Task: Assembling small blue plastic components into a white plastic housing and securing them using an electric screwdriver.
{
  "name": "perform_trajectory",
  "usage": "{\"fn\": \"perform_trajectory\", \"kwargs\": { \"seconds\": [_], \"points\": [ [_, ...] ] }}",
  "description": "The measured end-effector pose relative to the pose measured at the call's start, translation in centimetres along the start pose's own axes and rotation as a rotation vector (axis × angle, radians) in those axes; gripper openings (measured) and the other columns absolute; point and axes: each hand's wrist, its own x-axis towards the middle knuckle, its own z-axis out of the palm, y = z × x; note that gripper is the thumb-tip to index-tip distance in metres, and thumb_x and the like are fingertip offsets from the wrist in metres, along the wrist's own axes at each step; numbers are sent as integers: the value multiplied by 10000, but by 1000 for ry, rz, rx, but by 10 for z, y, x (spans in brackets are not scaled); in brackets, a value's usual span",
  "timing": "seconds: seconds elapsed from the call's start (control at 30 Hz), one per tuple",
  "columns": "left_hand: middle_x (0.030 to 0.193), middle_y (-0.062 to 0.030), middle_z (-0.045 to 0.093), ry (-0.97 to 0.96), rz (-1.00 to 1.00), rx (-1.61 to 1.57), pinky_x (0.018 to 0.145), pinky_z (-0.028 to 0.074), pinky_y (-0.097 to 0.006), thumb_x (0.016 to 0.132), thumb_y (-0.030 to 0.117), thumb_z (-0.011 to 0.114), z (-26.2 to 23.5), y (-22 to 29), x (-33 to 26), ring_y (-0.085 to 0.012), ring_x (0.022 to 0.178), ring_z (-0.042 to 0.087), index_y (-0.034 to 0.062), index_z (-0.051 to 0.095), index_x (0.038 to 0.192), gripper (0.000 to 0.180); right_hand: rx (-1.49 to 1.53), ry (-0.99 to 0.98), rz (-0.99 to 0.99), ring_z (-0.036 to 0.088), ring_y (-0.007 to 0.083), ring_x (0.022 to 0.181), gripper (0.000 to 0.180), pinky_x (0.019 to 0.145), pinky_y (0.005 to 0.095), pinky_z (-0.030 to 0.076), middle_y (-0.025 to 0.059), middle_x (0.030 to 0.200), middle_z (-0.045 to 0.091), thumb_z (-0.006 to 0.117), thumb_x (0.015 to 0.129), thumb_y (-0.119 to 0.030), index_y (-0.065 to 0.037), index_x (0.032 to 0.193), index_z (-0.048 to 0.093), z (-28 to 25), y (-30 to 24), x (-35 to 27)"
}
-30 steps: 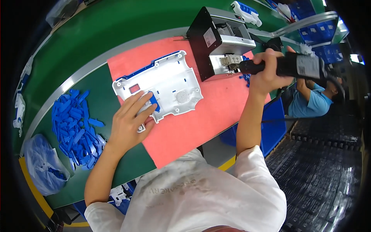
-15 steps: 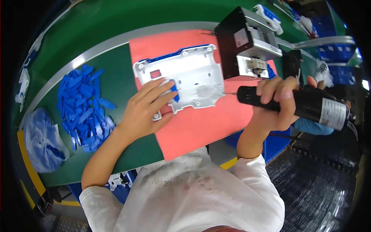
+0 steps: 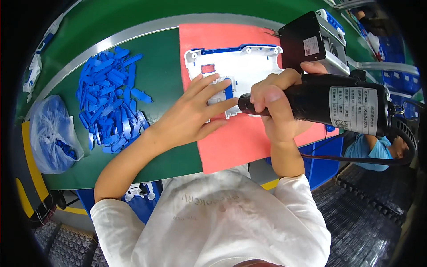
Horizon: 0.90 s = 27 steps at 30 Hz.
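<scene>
A white plastic housing (image 3: 253,64) with a blue edge strip lies inner side up on the mat. A small blue plastic piece (image 3: 228,91) sits on its inner face. My left hand (image 3: 189,109) is open, fingers spread over the near left part of the housing, fingertips around the blue piece. In my right hand (image 3: 278,100) is a black electric screwdriver (image 3: 311,99), closed in my fingers and held almost level, its nose pointing left beside my left index finger. The tip of its bit is hidden, and the driver covers the housing's right part.
Blue plastic pieces (image 3: 109,95) lie heaped at the left on the green table, beside a clear plastic bag (image 3: 52,138) holding more blue parts. Behind the screwdriver stands a black boxy machine (image 3: 300,38). A red mat (image 3: 231,149) lies under the housing. Another person (image 3: 371,151) is at the right.
The screwdriver has come left over the housing, its nose now close to the blue piece. My left fingers have spread wider there. The whole view has shifted a little.
</scene>
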Motion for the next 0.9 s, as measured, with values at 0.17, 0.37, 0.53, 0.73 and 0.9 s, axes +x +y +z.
{"fn": "perform_trajectory", "kwargs": {
  "seconds": [0.17, 0.37, 0.53, 0.73, 0.9],
  "points": [
    [1360, -160, 474, 9, -1, 3, 1074, 353, -522, 786, 189, 715, 2, -1, -2, -380, 1292, 402, 113, 630, 1192, 422, 82, 208, 96, 522, 97, 584, 442, 651, 246, 421, 45, 689, 591, 667, 733, 35, 67, 1110, 439, 14, 1, -7],
    [1385, -161, 457, 6, -9, -5, 1090, 331, -534, 783, 176, 717, 4, -2, -3, -384, 1323, 377, 106, 627, 1184, 416, 107, 232, 118, 517, 93, 590, 462, 646, 240, 418, 47, 708, 588, 673, 732, 30, 61, 1125, 432, 15, 2, -9],
    [1411, -157, 440, -5, -22, -16, 1109, 310, -542, 782, 165, 718, 4, -3, -3, -388, 1354, 352, 106, 625, 1179, 412, 127, 193, 70, 524, 84, 595, 507, 615, 216, 415, 39, 722, 600, 670, 748, 37, 60, 1169, 389, 13, 4, -9],
    [1416, -153, 435, 2, -18, -14, 1110, 308, -546, 792, 176, 718, 6, -4, -3, -388, 1354, 350, 118, 626, 1187, 410, -7, -43, 1, 492, 141, 483, 568, 507, 342, 490, 51, 650, 481, 577, 829, 62, -86, 1303, 302, 1, 2, -5],
    [1422, -150, 429, 0, -21, -19, 1112, 304, -552, 787, 179, 722, 6, -2, -3, -388, 1356, 346, 111, 631, 1166, 396, 127, 101, 115, 553, 79, 622, 492, 648, 226, 444, 30, 739, 618, 665, 769, 37, 19, 1176, 389, 7, -1, -12]
  ]
}}
